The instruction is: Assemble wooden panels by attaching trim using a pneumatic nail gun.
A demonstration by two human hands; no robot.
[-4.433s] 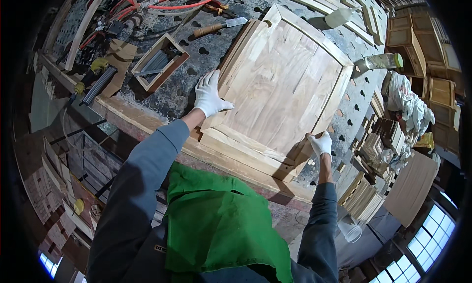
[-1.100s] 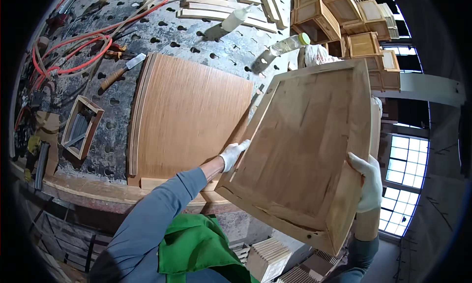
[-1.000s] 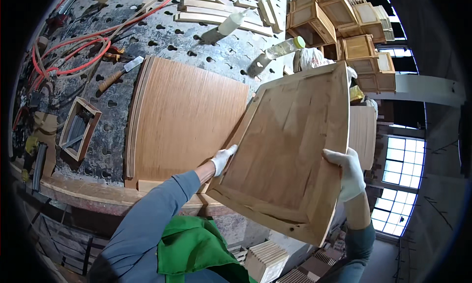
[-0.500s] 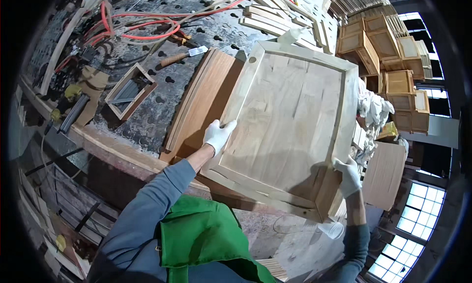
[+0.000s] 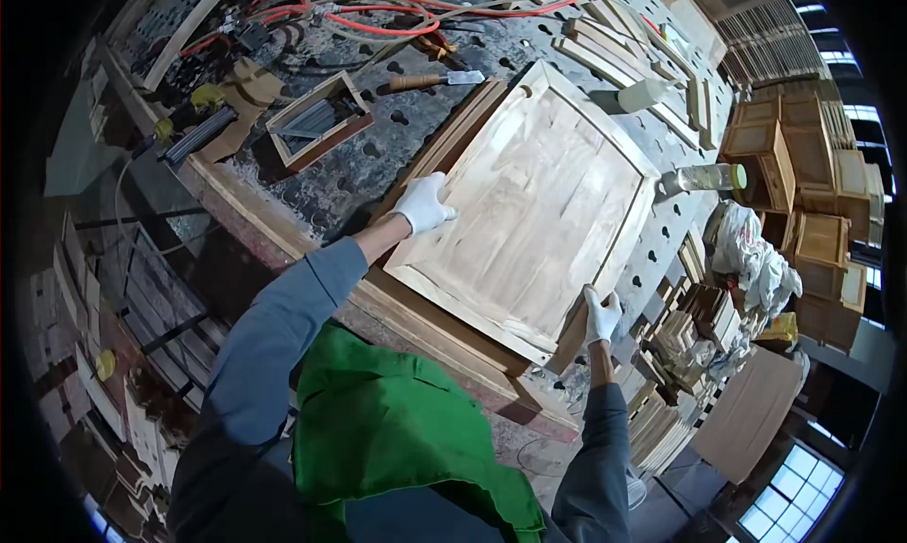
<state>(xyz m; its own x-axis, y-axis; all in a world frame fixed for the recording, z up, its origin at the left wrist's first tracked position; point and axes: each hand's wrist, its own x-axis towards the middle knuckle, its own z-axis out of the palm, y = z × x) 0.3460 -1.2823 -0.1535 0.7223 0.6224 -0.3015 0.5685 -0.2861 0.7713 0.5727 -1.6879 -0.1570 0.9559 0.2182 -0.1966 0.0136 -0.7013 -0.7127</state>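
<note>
A pale wooden framed panel [image 5: 529,217], like a cabinet door, lies over a stack of brown wooden boards [image 5: 442,139] near the front of the workbench. My left hand [image 5: 422,206], in a white glove, grips the panel's left edge, its thumb on the face. On the opposite edge, close to the near right corner, my gloved right hand [image 5: 602,314] holds on with the thumb on top. The fingers under both edges are hidden. A round hole shows in the panel's far left corner.
On the perforated metal bench [image 5: 378,137] lie a chisel [image 5: 430,81], a small wooden box frame [image 5: 319,123] and red hoses [image 5: 378,28]. Beyond the panel's right side are a jar [image 5: 704,178], a white bottle [image 5: 642,95] and wood strips [image 5: 628,80]. Wood pieces [image 5: 685,330] are piled at right.
The panel has come down flatter over the brown boards, away from me, with both hands still on it. The jar and the wood pile at right have come into sight.
</note>
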